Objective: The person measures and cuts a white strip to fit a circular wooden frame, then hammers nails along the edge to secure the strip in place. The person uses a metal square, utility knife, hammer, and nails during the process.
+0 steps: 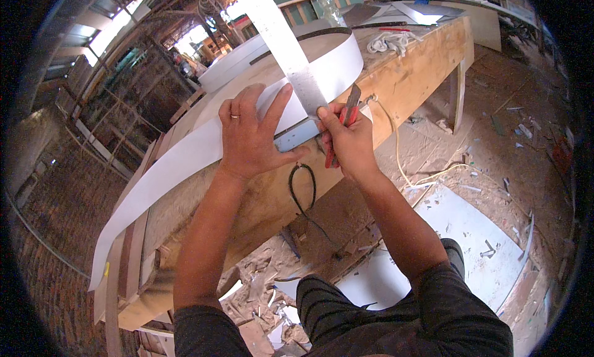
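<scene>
My left hand (253, 134) lies with its fingers spread over a long white strip (185, 152) at the edge of the wooden workbench. A ring shows on one finger. In my right hand (352, 140) is a red and grey hand tool (351, 106), gripped in the fingers; its kind is partly hidden. My right thumb also presses on the lower end of a flat, silvery-white straight strip (281, 44), which rises away from me across the bench. Between my hands, a short pale blue piece (296, 136) lies along the bench edge.
The wooden workbench (408, 75) runs from lower left to upper right. On it lie a white cord bundle (390, 42) and a clear bottle (330, 9). A black cable loop (302, 190) and a pale cord (396, 140) hang off its side. Scraps and a white sheet (464, 227) cover the floor.
</scene>
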Available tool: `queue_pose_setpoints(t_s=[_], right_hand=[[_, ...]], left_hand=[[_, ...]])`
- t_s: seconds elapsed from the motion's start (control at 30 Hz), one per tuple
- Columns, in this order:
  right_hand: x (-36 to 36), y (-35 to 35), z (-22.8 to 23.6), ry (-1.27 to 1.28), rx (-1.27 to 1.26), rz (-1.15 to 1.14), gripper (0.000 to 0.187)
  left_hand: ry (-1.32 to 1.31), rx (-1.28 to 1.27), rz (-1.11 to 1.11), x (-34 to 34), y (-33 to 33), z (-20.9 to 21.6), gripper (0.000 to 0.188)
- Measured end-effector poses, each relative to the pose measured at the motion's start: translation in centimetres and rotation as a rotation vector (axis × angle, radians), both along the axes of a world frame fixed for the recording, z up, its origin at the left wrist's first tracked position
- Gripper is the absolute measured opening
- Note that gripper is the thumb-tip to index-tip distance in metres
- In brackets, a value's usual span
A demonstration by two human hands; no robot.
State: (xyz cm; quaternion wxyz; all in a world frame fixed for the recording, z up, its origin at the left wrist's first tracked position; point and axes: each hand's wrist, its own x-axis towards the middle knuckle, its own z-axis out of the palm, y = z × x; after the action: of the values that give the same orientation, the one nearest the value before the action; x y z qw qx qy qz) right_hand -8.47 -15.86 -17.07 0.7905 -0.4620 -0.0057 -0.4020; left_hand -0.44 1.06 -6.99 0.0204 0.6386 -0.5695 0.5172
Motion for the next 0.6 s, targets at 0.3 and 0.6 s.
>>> queue_pose_setpoints(t_s=[0.3,0.6], right_hand=[[0.14,0.55,0.16,-0.028,0.079,-0.037,0.025],[0.08,0.63,0.40,-0.012,0.093,-0.040,0.025]], left_hand=[[-0.046,0.017,0.047,-0.34,0.02,-0.19,0.103],[-0.034,-0.043,-0.023,0.24,-0.05,-0.59,0.097]])
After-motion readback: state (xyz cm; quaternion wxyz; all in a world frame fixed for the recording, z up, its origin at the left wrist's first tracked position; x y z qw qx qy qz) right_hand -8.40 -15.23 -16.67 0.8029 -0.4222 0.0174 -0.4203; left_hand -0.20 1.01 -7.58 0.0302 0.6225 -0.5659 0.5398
